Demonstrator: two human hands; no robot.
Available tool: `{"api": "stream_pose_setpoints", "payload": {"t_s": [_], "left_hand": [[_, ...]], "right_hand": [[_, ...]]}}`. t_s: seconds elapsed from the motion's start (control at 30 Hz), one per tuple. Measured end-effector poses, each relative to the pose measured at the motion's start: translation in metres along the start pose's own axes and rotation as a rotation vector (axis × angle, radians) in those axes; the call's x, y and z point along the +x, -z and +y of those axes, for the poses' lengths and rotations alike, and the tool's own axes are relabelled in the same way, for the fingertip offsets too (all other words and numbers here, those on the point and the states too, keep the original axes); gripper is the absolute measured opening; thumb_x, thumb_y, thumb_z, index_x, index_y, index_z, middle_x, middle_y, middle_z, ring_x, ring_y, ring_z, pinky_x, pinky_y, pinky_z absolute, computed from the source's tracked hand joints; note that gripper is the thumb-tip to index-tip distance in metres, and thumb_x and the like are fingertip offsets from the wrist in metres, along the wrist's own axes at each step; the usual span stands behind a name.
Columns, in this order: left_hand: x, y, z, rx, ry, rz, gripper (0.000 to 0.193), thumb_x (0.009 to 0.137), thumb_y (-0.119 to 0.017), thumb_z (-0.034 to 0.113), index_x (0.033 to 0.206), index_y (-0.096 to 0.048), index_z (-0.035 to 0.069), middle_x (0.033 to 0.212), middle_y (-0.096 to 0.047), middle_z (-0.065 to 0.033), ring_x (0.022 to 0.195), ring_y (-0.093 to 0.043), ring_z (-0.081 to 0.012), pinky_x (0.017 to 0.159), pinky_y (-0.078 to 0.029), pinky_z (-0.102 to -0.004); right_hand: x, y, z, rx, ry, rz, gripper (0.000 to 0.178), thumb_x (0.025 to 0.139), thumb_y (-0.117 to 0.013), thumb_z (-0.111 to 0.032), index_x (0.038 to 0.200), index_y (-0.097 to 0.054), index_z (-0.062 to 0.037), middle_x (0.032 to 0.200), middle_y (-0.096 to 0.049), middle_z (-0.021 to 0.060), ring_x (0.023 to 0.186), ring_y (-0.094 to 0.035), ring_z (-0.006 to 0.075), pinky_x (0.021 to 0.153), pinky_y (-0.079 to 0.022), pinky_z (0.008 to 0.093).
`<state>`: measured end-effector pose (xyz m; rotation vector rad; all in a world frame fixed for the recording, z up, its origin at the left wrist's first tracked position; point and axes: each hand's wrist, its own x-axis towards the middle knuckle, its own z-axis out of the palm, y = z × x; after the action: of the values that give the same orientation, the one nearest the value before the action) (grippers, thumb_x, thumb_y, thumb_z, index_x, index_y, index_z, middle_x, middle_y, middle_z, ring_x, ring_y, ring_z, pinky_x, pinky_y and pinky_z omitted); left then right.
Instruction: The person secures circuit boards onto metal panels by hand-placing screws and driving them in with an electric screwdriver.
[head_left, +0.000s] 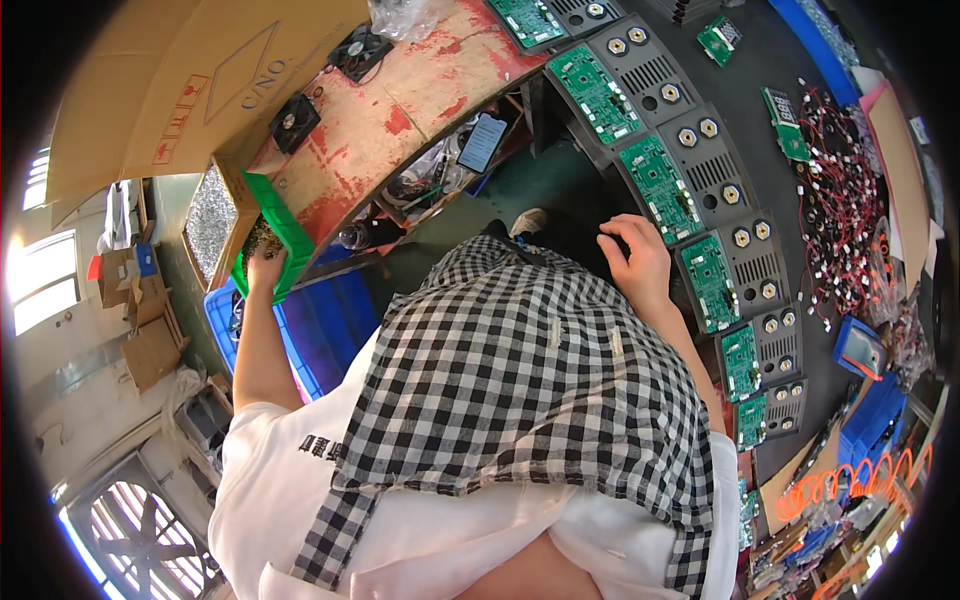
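Note:
My left hand (264,266) reaches down into a green plastic bin (291,236) at the left. Small brassy parts (262,240) lie in the bin; they are too small to name, and my fingertips are hidden among them. My right hand (640,265) hovers beside a row of dark grey panels, its fingers loosely bent and apart, with nothing in it. Nearest to it are a green circuit board (660,190) and another circuit board (710,283), each on a grey panel (752,262) with slots and brass-coloured round fittings.
A large cardboard box (190,90) stands at the far left, near black fans (295,122) on a worn red-and-tan bench (400,110). A blue crate (325,335) sits below the bin. Tangled red and black wires (835,200) lie right of the panels. A phone (482,142) rests on a shelf.

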<state>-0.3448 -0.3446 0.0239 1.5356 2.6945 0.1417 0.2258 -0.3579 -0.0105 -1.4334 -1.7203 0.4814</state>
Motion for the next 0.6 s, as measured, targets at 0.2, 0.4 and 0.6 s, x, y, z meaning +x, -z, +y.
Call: {"api": "stream_pose_setpoints", "payload": {"t_s": [0.2, 0.4, 0.6], "left_hand": [[0.003, 0.026, -0.018, -0.108, 0.285, -0.119, 0.037, 0.061, -0.058, 0.023, 0.092, -0.053, 0.004, 0.084, -0.058, -0.0149, 0.074, -0.056, -0.0249, 0.062, -0.044, -0.0326], [-0.019, 0.030, -0.027, -0.118, 0.498, -0.133, 0.030, 0.064, -0.056, 0.024, 0.086, -0.053, 0.004, 0.076, -0.057, -0.0154, 0.068, -0.056, -0.0248, 0.056, -0.044, -0.0331], [-0.035, 0.016, -0.035, 0.010, 0.397, 0.062, 0.029, 0.065, -0.051, 0.018, 0.089, -0.059, 0.003, 0.088, -0.057, -0.0197, 0.086, -0.054, -0.0322, 0.077, -0.041, -0.0345]], "right_hand": [[-0.014, -0.013, -0.003, 0.016, 0.037, -0.065, 0.012, 0.068, -0.061, -0.010, 0.079, -0.058, -0.0053, 0.083, -0.056, 0.0082, 0.076, -0.055, 0.0227, 0.062, -0.044, 0.0284], [-0.024, -0.021, -0.003, 0.061, -0.055, -0.062, 0.012, 0.069, -0.061, -0.007, 0.080, -0.058, -0.0048, 0.081, -0.056, 0.0075, 0.071, -0.056, 0.0199, 0.060, -0.044, 0.0266], [-0.024, -0.024, 0.000, 0.072, -0.036, -0.062, 0.011, 0.068, -0.061, -0.008, 0.078, -0.058, -0.0052, 0.079, -0.056, 0.0072, 0.071, -0.055, 0.0204, 0.059, -0.044, 0.0269]]}}
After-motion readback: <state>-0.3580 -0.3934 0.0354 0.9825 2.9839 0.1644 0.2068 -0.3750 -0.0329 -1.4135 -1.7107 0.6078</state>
